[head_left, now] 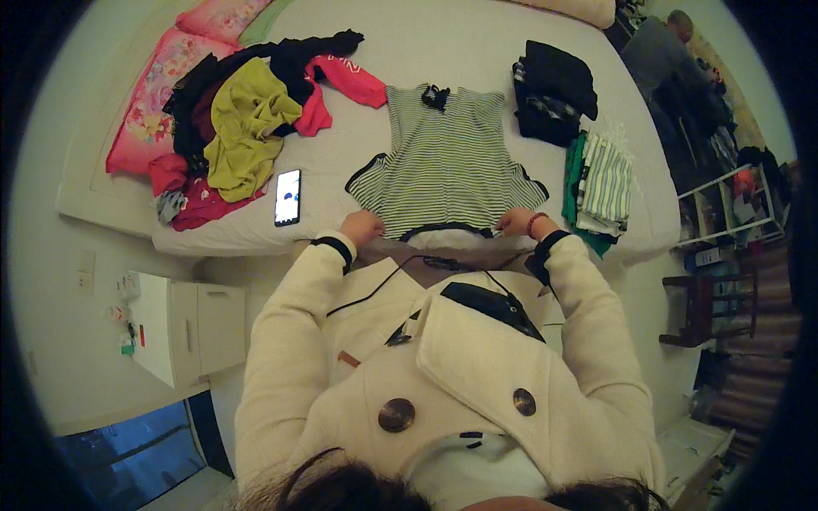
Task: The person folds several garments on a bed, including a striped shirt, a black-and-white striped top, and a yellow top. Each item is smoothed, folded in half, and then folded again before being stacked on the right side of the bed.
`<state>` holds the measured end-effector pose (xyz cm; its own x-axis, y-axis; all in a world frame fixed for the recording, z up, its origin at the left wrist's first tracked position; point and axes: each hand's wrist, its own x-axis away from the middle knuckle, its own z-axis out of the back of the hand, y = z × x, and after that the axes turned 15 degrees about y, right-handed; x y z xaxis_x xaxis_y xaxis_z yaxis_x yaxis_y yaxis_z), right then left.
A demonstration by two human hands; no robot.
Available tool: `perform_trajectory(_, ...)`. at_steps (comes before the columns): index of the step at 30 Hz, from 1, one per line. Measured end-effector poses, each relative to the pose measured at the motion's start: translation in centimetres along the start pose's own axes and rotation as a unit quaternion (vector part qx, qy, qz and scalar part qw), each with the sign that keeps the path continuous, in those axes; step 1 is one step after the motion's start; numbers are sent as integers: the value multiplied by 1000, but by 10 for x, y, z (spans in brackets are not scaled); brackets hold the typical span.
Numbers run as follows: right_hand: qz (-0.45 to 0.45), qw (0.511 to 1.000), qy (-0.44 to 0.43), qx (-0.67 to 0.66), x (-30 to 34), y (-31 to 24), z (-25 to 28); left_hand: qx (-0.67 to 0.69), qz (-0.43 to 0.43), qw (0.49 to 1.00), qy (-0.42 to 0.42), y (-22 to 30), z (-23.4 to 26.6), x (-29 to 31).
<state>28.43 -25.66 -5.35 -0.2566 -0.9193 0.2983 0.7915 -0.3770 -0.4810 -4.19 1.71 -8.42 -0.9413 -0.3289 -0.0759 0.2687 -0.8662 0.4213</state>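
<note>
A striped shirt point(447, 162) in pale green and dark lines lies spread on the bed point(332, 170) in front of me. Its dark-trimmed edge faces me, and a small black bunch of fabric rests on its far end. My left hand point(364, 227) pinches the near left corner of that trim. At the near right corner, my right hand point(516, 223) has its fingers closed on the same edge. The shirt is flat between them, its short sleeves out to both sides. A black-framed phone point(288, 198) with a lit screen lies left of the shirt.
Loose clothes, with a yellow-green garment point(247, 128) on top, heap at the left beside pink floral pillows point(149, 106). To the right are folded dark clothes point(554, 94) and a folded striped stack point(605, 183). A white cabinet point(209, 324) and a dark wooden chair point(711, 307) flank me.
</note>
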Motion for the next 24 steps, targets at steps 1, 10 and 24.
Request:
perform_trajectory(1,-20,999,-23,-13,-1,1,1,7,39,999,-20,-2,-3,-1)
perform_trajectory(10,-542,701,237,-399,17,79,-17,465,586,659,81,-15,-7,-8)
perform_trajectory(24,-486,704,370,-362,-18,129,-42,689,536,439,216,-33,-23,-8)
